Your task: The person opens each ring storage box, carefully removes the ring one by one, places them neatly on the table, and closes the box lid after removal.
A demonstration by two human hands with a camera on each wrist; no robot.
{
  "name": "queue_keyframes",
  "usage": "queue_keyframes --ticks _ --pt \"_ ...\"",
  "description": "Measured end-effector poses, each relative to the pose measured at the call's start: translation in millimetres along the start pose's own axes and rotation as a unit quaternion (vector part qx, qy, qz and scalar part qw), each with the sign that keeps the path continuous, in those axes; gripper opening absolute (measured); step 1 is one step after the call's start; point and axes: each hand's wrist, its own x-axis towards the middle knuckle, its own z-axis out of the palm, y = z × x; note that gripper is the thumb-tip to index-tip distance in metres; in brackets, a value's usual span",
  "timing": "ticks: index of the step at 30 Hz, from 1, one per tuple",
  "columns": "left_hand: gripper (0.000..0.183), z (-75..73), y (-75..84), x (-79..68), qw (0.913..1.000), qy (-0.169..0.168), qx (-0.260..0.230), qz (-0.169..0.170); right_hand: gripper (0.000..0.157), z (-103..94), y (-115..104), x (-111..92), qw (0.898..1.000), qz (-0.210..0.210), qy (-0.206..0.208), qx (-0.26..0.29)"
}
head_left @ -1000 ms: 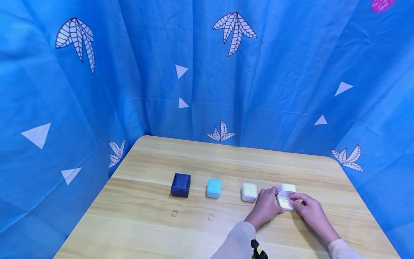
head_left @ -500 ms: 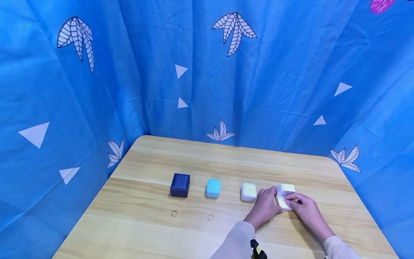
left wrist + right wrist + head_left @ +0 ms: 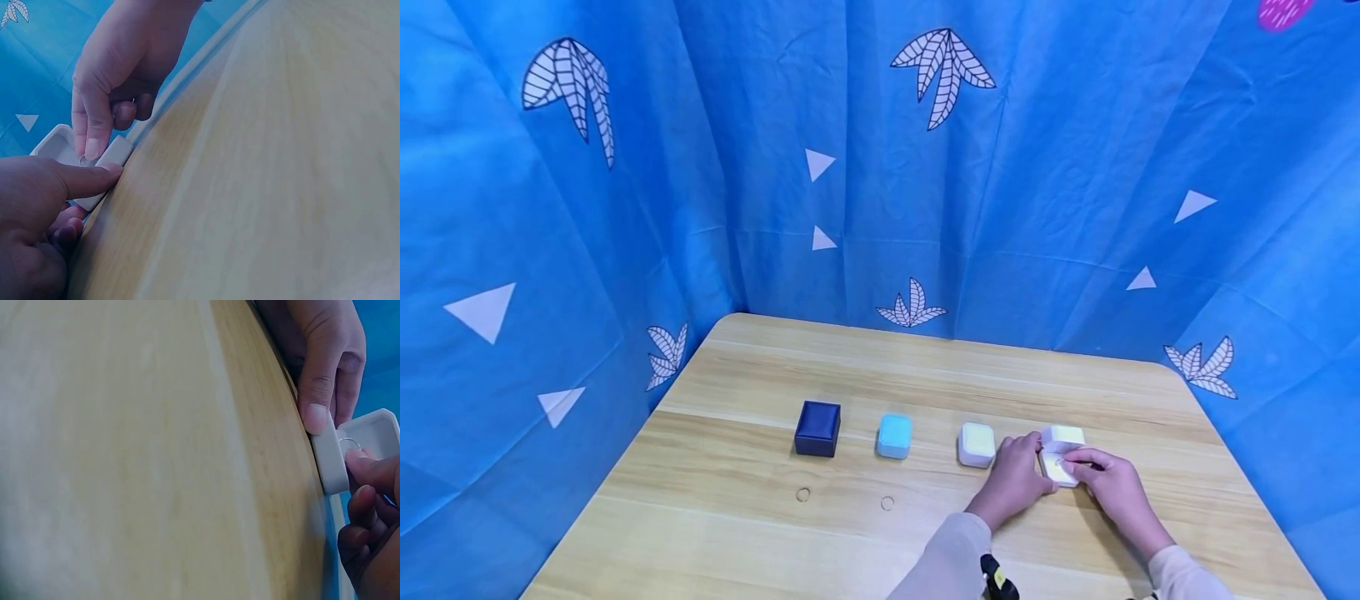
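Note:
An opened white ring box (image 3: 1063, 437) stands on the table at the right, its lid raised at the back. My left hand (image 3: 1015, 479) grips the box from its left side, with the thumb along the front wall in the left wrist view. Between the thumb and finger of my right hand (image 3: 1112, 492) is a thin ring (image 3: 351, 441), pinched at the box's cushion. Part of the ring rises above the cushion; fingertips hide the rest, so how deep it sits cannot be told.
Left of the hands stand a closed white ring box (image 3: 977, 444), a turquoise box (image 3: 894, 437) and a navy box (image 3: 817, 429) in a row. Two more rings, one left (image 3: 803, 500) and one right (image 3: 888, 509), lie on the wooden table (image 3: 715, 533). Blue curtains (image 3: 1045, 167) hang behind.
My right hand's fingertips have shifted slightly left over the opened box since one second ago, and have barely moved in the last half second. The left hand keeps its grip on the box.

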Motion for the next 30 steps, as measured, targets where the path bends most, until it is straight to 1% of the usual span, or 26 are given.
queue_keyframes --ticks 5,13,18,21,24,30 --pt "0.08 -0.4 1.2 -0.2 1.0 -0.002 0.002 -0.001 0.031 0.9 -1 0 0.999 0.024 0.008 0.031" --pt "0.079 -1.5 2.7 -1.4 1.0 -0.004 0.003 -0.002 0.033 3.1 3 -1 0.999 0.029 0.032 0.03" --pt "0.076 -2.7 2.1 -1.5 1.0 -0.003 0.003 0.001 0.03 4.1 5 0 0.997 0.034 0.037 0.066" --pt "0.077 -2.9 1.7 -1.1 1.0 -0.003 0.004 0.001 0.031 4.5 5 0 0.995 0.033 0.04 0.079" --pt "0.077 -2.4 1.4 -0.7 1.0 -0.003 0.005 0.001 0.033 3.6 3 -2 0.995 0.04 0.037 0.077" --pt "0.078 -1.7 1.1 -0.2 0.9999 -0.002 0.015 0.001 0.033 2.8 -3 -13 0.996 0.065 0.027 0.052"
